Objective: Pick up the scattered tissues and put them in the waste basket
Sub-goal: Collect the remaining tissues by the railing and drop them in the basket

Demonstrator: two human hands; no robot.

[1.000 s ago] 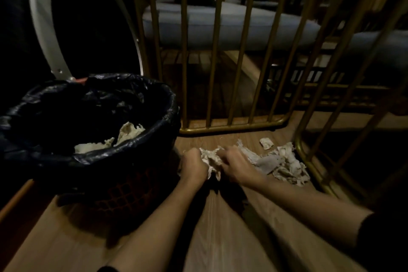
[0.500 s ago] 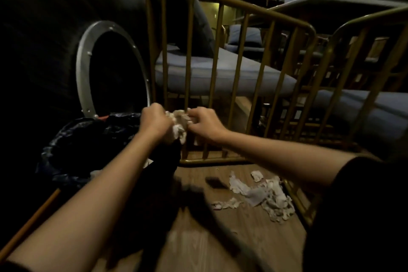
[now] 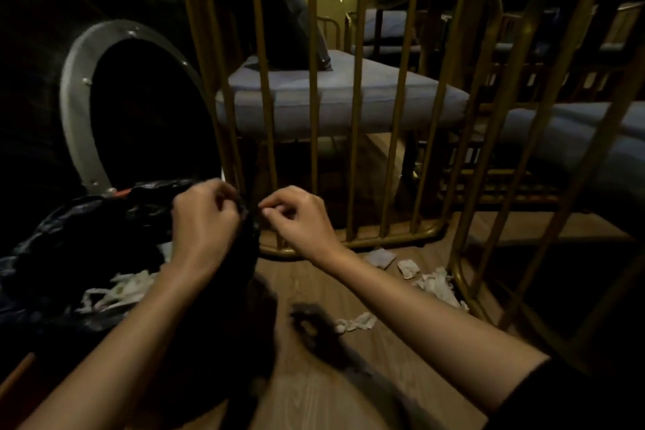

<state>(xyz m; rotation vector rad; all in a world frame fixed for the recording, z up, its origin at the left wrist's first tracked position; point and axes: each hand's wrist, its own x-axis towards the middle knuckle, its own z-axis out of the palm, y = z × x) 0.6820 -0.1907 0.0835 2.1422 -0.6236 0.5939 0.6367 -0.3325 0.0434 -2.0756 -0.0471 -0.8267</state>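
Observation:
The waste basket (image 3: 87, 220), lined with a black bag, stands at the lower left with white tissues (image 3: 118, 290) lying inside it. My left hand (image 3: 206, 220) and my right hand (image 3: 296, 220) hover close together over the basket's right rim. Their fingers are curled and no tissue shows in either hand. The dark bag edge rises between the fingertips; I cannot tell whether they touch it. More crumpled tissues (image 3: 436, 284) lie on the wooden floor at the foot of the railing. A small strip of tissue (image 3: 356, 321) and a flat piece (image 3: 380, 258) lie nearer.
A gold metal railing (image 3: 352, 115) fences the floor behind and to the right. Grey cushioned benches (image 3: 331, 94) sit beyond it. A round metal-rimmed dark opening (image 3: 75, 108) stands behind the basket. Light is dim.
Both hands gathered a wad of tissues from the floor and lifted it to the basket. The wad is gone from my hands now, and more tissues lie in the basket.

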